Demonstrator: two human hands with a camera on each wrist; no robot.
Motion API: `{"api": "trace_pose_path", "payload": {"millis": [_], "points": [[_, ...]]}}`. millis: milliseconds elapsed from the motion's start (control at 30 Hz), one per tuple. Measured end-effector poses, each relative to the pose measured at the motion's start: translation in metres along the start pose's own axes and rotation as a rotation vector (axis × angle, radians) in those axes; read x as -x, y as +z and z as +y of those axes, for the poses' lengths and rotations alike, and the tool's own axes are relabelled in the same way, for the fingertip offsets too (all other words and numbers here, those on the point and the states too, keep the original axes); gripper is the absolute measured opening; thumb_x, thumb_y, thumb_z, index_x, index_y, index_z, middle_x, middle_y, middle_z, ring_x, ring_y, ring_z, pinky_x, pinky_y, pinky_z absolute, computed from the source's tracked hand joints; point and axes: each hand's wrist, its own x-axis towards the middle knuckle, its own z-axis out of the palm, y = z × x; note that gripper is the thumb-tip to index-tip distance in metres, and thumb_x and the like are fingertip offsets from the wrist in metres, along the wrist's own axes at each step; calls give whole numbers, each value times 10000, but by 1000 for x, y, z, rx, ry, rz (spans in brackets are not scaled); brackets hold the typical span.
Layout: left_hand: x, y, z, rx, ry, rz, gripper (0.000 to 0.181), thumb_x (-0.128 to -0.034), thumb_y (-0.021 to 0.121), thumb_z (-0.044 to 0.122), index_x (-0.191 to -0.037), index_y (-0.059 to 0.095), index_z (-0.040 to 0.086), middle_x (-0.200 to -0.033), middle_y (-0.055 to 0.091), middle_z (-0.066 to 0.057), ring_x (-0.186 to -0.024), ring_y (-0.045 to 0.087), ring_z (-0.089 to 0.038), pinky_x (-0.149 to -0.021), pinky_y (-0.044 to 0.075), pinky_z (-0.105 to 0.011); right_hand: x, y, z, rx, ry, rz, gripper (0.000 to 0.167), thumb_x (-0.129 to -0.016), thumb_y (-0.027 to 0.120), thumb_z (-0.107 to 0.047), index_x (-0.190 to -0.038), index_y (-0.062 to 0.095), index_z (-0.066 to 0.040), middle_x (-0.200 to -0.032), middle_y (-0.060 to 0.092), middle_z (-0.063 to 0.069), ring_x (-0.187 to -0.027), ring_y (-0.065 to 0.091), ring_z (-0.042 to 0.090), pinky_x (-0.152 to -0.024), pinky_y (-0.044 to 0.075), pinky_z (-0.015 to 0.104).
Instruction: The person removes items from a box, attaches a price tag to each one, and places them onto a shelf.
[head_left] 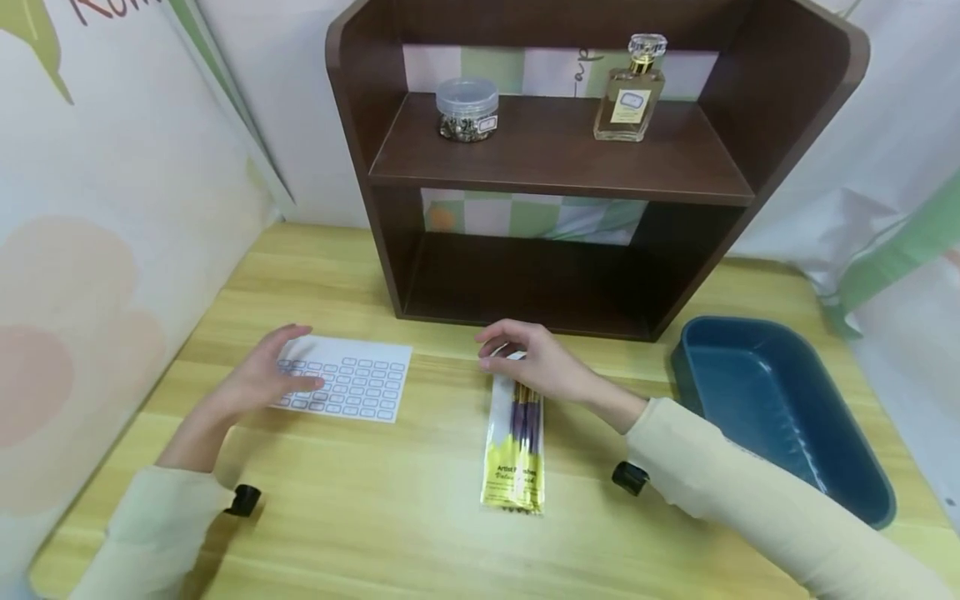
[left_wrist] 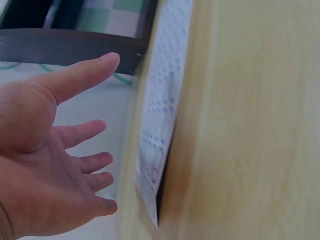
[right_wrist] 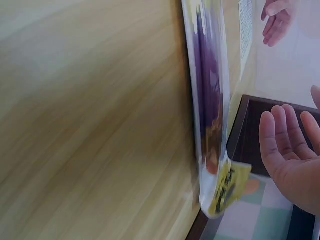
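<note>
A white sheet of small blue-bordered labels (head_left: 360, 387) lies on the table at the left. Over its left part hovers my left hand (head_left: 258, 377), thumb and fingers spread apart; the left wrist view shows nothing in the palm, with the sheet (left_wrist: 162, 95) beside the fingertips. In the middle lies a clear packet of artist brushes (head_left: 516, 467), dark purple handles showing above its yellow print. My right hand (head_left: 538, 362) is above the packet's far end, covering part of it in the head view. In the right wrist view its loosely bent fingers are apart from the packet (right_wrist: 210, 75).
A dark brown shelf unit (head_left: 562, 162) stands at the back. On its upper shelf are a lidded clear jar (head_left: 467, 110) and a labelled perfume bottle (head_left: 630, 93). A deep blue plastic bin (head_left: 757, 375) sits at the right, near my right forearm.
</note>
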Motion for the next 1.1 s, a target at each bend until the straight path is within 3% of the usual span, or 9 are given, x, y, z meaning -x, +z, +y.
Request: {"api": "trace_pose_path", "payload": {"millis": [233, 433, 767, 967, 1100], "points": [[-5, 1, -8, -78, -32, -42, 975, -811, 840, 209, -1560, 253, -1, -1643, 14, -262, -1463, 34, -538, -1130, 59, -726, -29, 21, 3, -41, -16, -29, 259, -939, 696, -25, -1189, 650, 26, -1103, 683, 220, -1012, 652, 248, -878, 542, 390], [-10, 4, -5, -112, -62, -80, 997, -802, 840, 222, -1573, 241, 17, -1660, -14, -209, -1478, -40, -505, -1116, 2, -738, -52, 39, 4, -70, 73, -29, 289, -937, 711, -57, -1199, 648, 49, -1087, 696, 145, -984, 655, 247, -850, 549, 333], [-13, 9, -14, -142, -56, -83, 1019, -769, 855, 170, -1551, 239, -46, -1635, 13, -279, -1464, -6, -536, -1126, 16, -725, -80, 65, 4, -94, 128, -58, 310, -930, 717, -63, -1205, 640, 58, -1065, 693, 159, -910, 681, 314, -721, 566, 313], [-13, 11, -16, -173, -55, -59, 1016, -765, 853, 156, -1548, 240, -54, -1627, 57, -291, -1459, 41, -541, -1132, 51, -721, -89, 74, 4, -93, 167, -74, 319, -941, 708, -77, -1230, 637, 36, -1087, 687, 152, -933, 674, 338, -738, 585, 387], [-12, 11, -16, -148, -41, -38, 1003, -765, 854, 130, -1538, 249, -74, -1607, 100, -323, -1444, 94, -554, -1152, 89, -688, -93, 77, 3, -103, 183, -74, 310, -941, 708, -82, -1228, 645, 19, -1085, 683, 135, -906, 664, 295, -728, 585, 409]]}}
